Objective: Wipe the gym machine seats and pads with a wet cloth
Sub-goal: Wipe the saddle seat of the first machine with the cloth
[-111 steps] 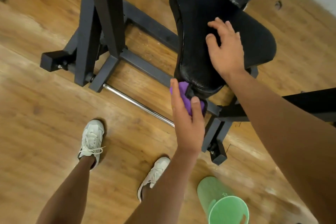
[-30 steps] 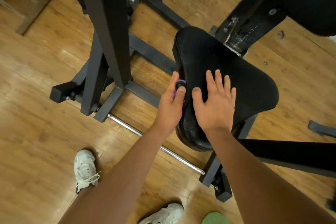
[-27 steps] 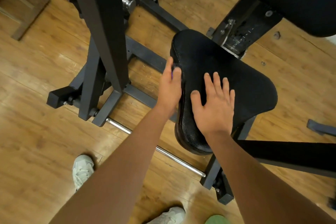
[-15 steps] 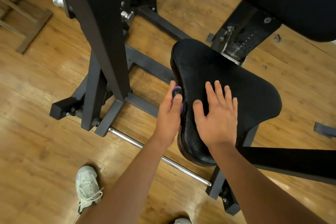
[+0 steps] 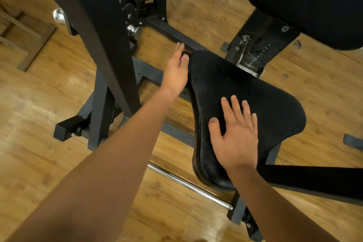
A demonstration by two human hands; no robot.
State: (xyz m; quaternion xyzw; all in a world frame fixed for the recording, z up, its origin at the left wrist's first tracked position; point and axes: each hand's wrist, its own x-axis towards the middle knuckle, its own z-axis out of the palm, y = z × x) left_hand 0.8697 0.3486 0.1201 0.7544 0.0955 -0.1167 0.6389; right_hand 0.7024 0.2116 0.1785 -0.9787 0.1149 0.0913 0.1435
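Left hand point(image 5: 174, 70), upper centre of the frame, pinches the mostly hidden purple cloth point(image 5: 180, 61) against the seat point(image 5: 255, 92) edge. Right hand point(image 5: 234, 139) lies flat, fingers spread, steadying the seat. Wiping the rim likely calls for firm, even pressure.

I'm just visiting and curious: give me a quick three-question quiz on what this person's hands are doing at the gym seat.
1. True or false: the right hand lies flat on top of the seat.
2. The left hand is at the seat's: A) left edge, B) right corner, C) middle.
3. Fill in: the sliver of cloth showing at the left hand is ____.
Key: 1 true; 2 A; 3 purple.
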